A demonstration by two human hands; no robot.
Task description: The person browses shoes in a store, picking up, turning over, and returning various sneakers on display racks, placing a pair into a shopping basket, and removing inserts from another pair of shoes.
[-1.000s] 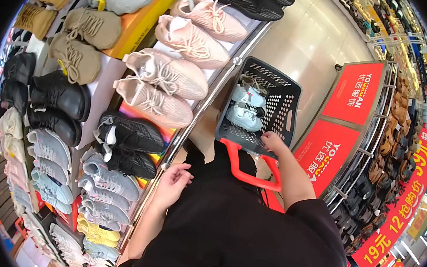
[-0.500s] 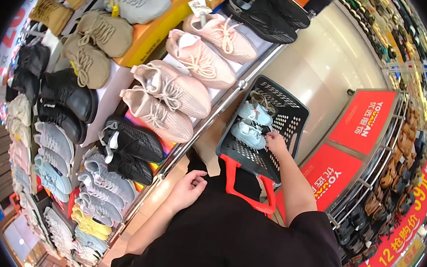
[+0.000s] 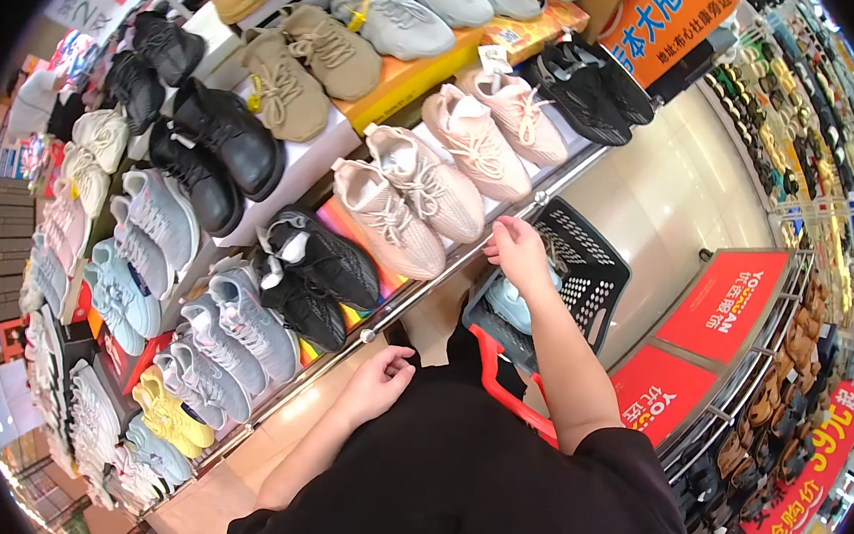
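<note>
My right hand [image 3: 517, 246] is raised over the near side of the dark basket [image 3: 603, 266], close to the toe of a pale pink shoe on the display. Its fingers are loosely bent and hold nothing. My left hand [image 3: 378, 376], in front of my black shirt beside the display rail [image 3: 414, 302], is empty with relaxed, half-curled fingers. Light blue shoes [image 3: 512, 302] lie in the basket, partly hidden by my right hand and forearm. The basket's red handle [image 3: 490, 360] leans toward me. Pink knit shoes [image 3: 423, 188] and black knit shoes [image 3: 321, 269] stand on the display.
Tan shoes [image 3: 285, 90], grey sneakers [image 3: 242, 323] and yellow shoes [image 3: 170, 410] fill the display on the left. Red sign panels [image 3: 725, 303] border a rack of brown sandals [image 3: 792, 346] on the right. Shiny floor [image 3: 699, 188] lies between the display and rack.
My right hand has lifted from the shoes in the basket and moved up and left toward the pink shoes. The view has turned, shifting the display rightward. My left hand stays near the rail.
</note>
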